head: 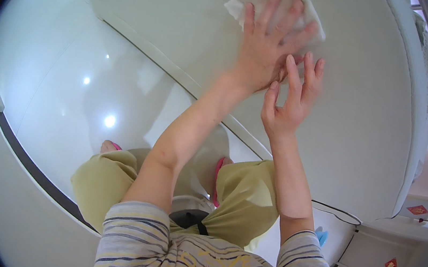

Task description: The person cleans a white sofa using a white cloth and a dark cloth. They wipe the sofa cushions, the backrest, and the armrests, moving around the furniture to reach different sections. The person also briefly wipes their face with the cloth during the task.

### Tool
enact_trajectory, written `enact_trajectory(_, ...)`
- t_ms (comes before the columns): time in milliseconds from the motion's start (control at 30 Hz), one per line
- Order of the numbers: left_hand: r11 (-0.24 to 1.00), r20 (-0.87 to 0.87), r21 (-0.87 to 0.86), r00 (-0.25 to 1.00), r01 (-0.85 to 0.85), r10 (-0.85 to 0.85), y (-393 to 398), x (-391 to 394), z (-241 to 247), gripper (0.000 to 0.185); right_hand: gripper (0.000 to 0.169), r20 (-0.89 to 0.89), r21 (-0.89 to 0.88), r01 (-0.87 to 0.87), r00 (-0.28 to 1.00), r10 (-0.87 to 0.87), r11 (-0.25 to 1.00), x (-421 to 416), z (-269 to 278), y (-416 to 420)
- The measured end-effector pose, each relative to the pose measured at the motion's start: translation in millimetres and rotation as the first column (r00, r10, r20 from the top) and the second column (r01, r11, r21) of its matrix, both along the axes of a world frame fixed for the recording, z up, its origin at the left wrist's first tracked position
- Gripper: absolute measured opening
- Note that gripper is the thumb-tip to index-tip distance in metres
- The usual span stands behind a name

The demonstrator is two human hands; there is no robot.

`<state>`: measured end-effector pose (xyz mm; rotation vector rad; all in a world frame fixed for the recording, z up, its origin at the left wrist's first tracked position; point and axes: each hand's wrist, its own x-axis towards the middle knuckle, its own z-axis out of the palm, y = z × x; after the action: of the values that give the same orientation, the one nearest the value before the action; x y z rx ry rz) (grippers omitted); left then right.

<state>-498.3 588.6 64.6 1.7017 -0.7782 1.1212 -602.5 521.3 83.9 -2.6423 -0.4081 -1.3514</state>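
A crumpled white cloth (pixel 310 4) lies against the broad, pale, smooth surface (pixel 357 95) at the top. My left hand (pixel 269 39), fingers spread and a little blurred, rests on the lower part of this cloth. Just below and to the right, my right hand (pixel 294 95) is raised with its fingers apart and holds nothing. Its fingertips overlap the heel of my left hand in the picture; whether the two hands touch, I cannot tell.
Glossy pale floor (pixel 61 93) lies on the left, beside a wall with a dark baseboard (pixel 46 172). A dark cord (pixel 339 215) runs along the surface's lower edge. At the lower right are a light blue object (pixel 321 236) and a pale cabinet (pixel 372 255) with a red diamond-shaped decoration.
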Motion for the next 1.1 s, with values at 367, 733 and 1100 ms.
enact_trajectory(367, 0.999, 0.195, -0.013, 0.980, -0.038, 0.039, -22, 4, 69, 0.054, 0.065, 0.036, 0.096, 0.008, 0.999, -0.012, 0.995, -10, 15, -24)
enact_trajectory(733, 0.965, 0.120, 0.180, 0.978, -0.190, 0.171, 2, 65, 225, 0.033, 0.054, 0.103, 0.148, 0.078, 0.990, -0.094, 0.986, -23, 54, -39)
enact_trajectory(1100, 0.995, 0.219, 0.048, 0.973, -0.086, 0.074, 7, 18, 145, 0.051, 0.046, 0.106, 0.153, 0.062, 0.991, -0.078, 0.986, -29, 72, -10)
